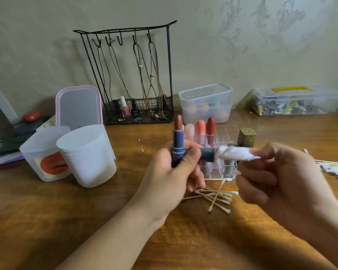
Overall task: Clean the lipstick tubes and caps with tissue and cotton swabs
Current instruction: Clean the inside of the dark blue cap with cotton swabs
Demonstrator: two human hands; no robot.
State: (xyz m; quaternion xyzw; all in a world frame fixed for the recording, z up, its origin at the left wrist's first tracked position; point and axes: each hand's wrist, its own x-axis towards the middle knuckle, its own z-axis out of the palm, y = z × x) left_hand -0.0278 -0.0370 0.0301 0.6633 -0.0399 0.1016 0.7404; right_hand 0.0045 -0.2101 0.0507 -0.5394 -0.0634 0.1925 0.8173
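Observation:
My left hand [171,172] grips an upright dark blue lipstick tube [177,145] with its brown-red stick extended, and also holds the tube's dark cap [207,154] lying sideways, mouth to the right. My right hand [277,178] pinches a twisted white tissue [235,152] whose end is at the cap's opening. Several used cotton swabs [216,196] lie crossed on the wooden table [86,221] below my hands. A pile of clean cotton swabs [334,166] lies at the right edge.
A clear acrylic organiser [225,151] behind my hands holds pink, coral and red lipsticks [201,130]; a gold cap [247,136] stands beside it. Two white plastic cups [88,154] stand left. A wire jewellery rack [137,75], mirror [79,107] and clear boxes [206,103] line the wall.

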